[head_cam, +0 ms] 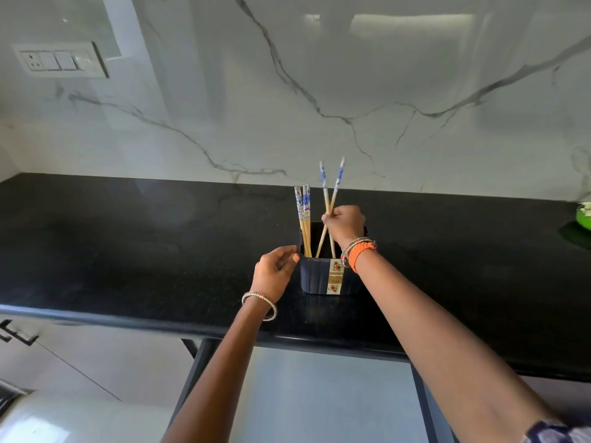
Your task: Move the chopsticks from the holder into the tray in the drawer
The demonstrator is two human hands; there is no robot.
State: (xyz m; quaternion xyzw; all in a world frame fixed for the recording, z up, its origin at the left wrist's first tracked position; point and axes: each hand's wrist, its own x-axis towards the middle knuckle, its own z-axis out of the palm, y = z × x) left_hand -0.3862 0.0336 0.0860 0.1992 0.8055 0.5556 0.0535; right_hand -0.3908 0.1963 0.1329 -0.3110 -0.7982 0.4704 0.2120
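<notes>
You have a single head-worn wide-angle view, looking forward and down from above the near edge of the black surface (pixel 128 251) toward the marble wall (pixel 351 91) along its far edge. It sits close, with both forearms reaching in from the bottom, and the open drawer (pixel 319 394) lies directly beneath the near edge.

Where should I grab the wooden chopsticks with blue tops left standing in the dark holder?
Pinch the wooden chopsticks with blue tops on their bare shafts above the dark ribbed holder, reaching from above. They stand nearly upright in its left corner, so they should lift straight out.
</notes>
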